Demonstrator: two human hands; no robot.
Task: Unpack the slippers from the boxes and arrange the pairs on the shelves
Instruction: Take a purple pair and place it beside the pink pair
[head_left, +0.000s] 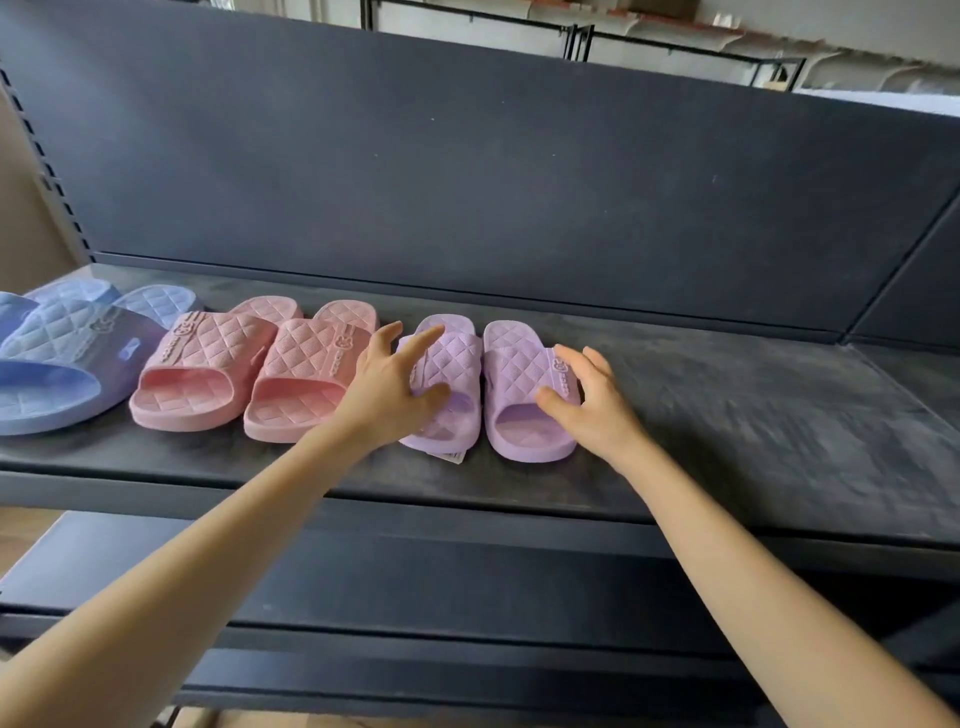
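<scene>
Purple slippers (519, 364) paired on shelf (727, 415) beside pink pair (218, 353). Left grip (387, 389) spread apart over one strap; right grip (592, 400) apart, touching the other.

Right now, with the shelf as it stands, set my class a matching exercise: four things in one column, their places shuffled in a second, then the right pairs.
Things
1. blue pair
2. pink pair
3. purple pair
4. white tag

Places
A. middle of the row
B. poking out from under the front edge of a purple slipper
C. left end of the row on the shelf
D. right end of the row, at the left hand and right hand

Pairs: 1-C, 2-A, 3-D, 4-B
</scene>
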